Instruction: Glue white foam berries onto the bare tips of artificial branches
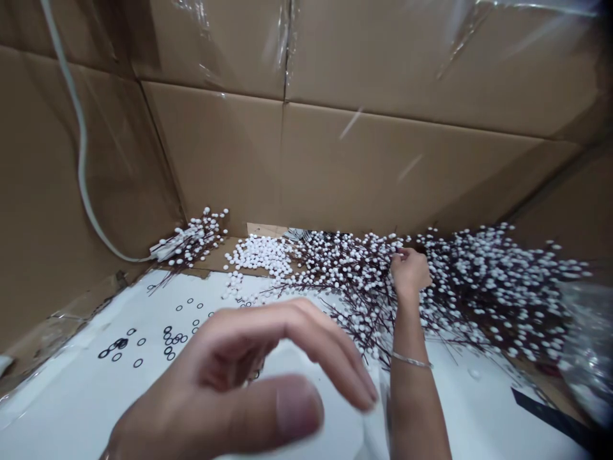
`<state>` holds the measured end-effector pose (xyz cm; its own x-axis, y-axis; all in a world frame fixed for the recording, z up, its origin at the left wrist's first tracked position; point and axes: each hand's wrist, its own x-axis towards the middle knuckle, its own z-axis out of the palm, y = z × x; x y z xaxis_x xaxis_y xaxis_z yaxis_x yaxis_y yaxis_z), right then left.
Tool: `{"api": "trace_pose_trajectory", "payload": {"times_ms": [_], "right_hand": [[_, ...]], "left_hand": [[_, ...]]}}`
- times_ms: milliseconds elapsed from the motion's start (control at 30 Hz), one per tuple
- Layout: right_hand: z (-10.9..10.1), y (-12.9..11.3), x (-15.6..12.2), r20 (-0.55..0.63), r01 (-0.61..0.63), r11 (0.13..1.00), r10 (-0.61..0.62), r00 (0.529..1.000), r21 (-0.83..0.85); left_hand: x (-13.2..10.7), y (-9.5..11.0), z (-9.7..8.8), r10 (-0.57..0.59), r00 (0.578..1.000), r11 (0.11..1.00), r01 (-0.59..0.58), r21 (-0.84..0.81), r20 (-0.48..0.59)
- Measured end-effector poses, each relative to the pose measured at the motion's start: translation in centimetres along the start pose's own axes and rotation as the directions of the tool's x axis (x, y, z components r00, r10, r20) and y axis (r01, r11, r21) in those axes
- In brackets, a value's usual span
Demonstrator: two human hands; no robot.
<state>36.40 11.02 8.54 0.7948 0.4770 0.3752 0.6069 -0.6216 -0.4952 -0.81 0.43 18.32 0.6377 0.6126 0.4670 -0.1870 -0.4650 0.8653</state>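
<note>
My left hand (249, 377) is raised close to the camera, its thumb and curved fingers apart with nothing between them. My right hand (410, 271), with a bracelet on its wrist, reaches into the pile of artificial berry branches (349, 265). These have thin dark stems and small white berries. The fingers of that hand are pinched together at a berry branch near the back; the fingertips are partly hidden among the berries. Another thick heap of berry branches (498, 281) lies just to the right of this hand.
Loose white berries (261, 252) lie left of the branches. Several small black rings (177, 338) are scattered on the white tabletop (71, 409). A white cable (81, 147) runs down to a white power strip (165, 249). Cardboard (354, 166) walls the back; clear plastic (587, 345) is at right.
</note>
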Motion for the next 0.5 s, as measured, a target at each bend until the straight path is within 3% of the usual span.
{"api": "trace_pose_trajectory", "payload": {"times_ms": [100, 233, 300, 400, 500], "right_hand": [[-0.9, -0.4, -0.1, -0.094, -0.012, 0.999, 0.017, 0.995, 0.049], [-3.0, -1.0, -0.7, -0.305, 0.034, 0.99, 0.01, 0.952, 0.138], [-4.5, -1.3, -1.1, -0.479, 0.101, 0.977, 0.002, 0.878, 0.189], [-7.0, -2.0, -1.8, -0.703, 0.285, 0.925, -0.028, 0.71, 0.251], [-8.7, -2.8, -2.6, -0.833, 0.498, 0.798, 0.01, 0.553, 0.34]], "left_hand": [[2.4, -0.5, -0.5, -0.058, 0.996, 0.997, 0.054, -0.055, -0.069], [4.3, -3.2, -1.6, -0.072, 0.995, 0.997, 0.073, 0.009, -0.062], [5.1, -4.6, -2.0, -0.098, 0.993, 0.994, 0.1, 0.035, -0.059], [6.2, -6.2, -2.2, -0.133, 0.989, 0.988, 0.137, 0.072, -0.061], [7.2, -7.6, -2.1, -0.165, 0.983, 0.975, 0.175, 0.137, -0.084]]}}
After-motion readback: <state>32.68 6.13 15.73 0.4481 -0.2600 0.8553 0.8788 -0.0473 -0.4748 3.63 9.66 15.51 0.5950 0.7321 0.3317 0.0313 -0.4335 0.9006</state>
